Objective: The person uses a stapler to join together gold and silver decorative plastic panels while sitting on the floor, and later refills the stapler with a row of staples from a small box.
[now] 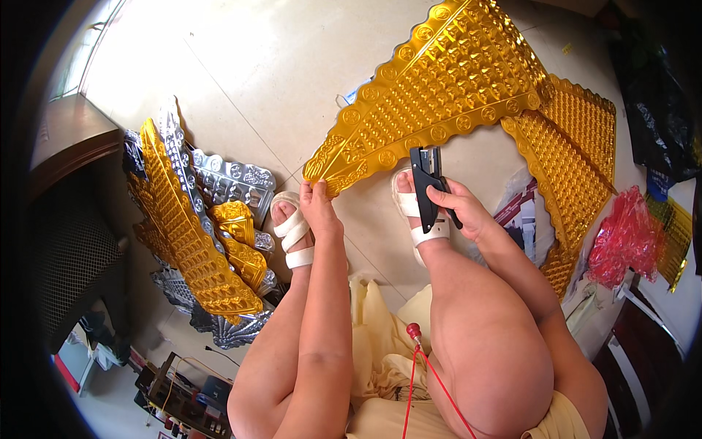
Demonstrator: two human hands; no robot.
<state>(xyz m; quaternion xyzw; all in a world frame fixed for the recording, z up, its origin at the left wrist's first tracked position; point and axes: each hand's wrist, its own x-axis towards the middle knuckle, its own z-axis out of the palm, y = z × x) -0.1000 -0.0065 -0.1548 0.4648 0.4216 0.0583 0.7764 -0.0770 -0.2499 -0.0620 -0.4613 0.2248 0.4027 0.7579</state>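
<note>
My left hand [319, 208] pinches the narrow near corner of a large embossed gold foil sheet [439, 80]. That sheet has scalloped edges and fans out away from me to the upper right. In my right hand [462, 205] is a black stapler [426, 186], held upright with its jaw end pointing away from me. The stapler sits just below the sheet's lower edge and appears apart from it. More folded gold foil [578, 139] lies at the right, beside the sheet's far end.
A stack of gold and silver foil pieces [194, 227] lies on the tiled floor at my left. To the right are a crumpled red plastic bag [626, 235] and a black bag [662, 110]. A dark mesh-backed chair [77, 271] stands far left. My sandalled feet [294, 227] rest between.
</note>
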